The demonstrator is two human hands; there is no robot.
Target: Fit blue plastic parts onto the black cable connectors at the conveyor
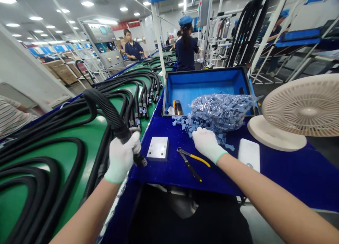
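My left hand (pixel 122 155), in a white glove, is wrapped round a black corrugated hose (pixel 107 108) near its end fitting. The fitting (pixel 140 160) has a metal spring-like tip and points toward the blue table. My right hand (pixel 208 142), also gloved, is closed with fingers curled at the near edge of a pile of small blue plastic clips (pixel 192 126); whatever its fingertips hold is hidden. Just left of that hand lie open end-cutting pliers (pixel 192 161) with yellow and black handles. A silver metal block (pixel 158 148) sits between the hands.
A plastic bag of blue clips (pixel 222 109) leans out of a blue bin (pixel 206 82). At right stand a beige fan (pixel 304 108) and a white box-like object (pixel 249 155). Many black hoses (pixel 71 148) cover the green conveyor (pixel 99 125). Co-workers (pixel 186 48) stand farther back.
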